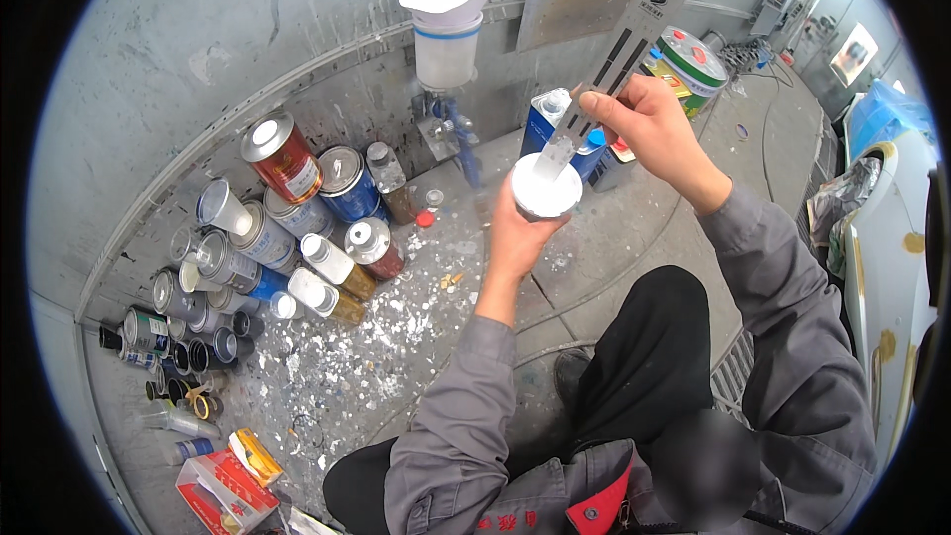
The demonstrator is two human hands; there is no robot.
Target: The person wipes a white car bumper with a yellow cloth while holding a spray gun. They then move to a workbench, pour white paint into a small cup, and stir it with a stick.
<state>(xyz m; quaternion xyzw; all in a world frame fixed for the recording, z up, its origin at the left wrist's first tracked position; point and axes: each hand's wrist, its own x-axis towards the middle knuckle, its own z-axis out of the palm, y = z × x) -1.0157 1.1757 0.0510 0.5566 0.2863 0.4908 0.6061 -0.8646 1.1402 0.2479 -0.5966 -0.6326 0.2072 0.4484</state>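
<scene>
My left hand (512,250) is wrapped round a small cup (548,204) with white paint-like liquid inside. Between the thumb and fingers of my right hand (659,131) is a long flat mixing ruler (634,32), translucent with black bars and a letter at its top. The ruler is tilted, and its whitened lower end reaches down into the cup. How deep it goes into the liquid is hidden. Just behind the cup stand a blue-and-white rectangular can (543,121) and another blue container (592,151).
On the left, several paint cans (352,186) and bottles (327,256) crowd along the wall. A spray gun (458,134) with a white cup (446,52) hangs on the wall. White flakes litter the floor (376,362). A large green-rimmed bucket (693,64) and a pale panel (897,267) stand right.
</scene>
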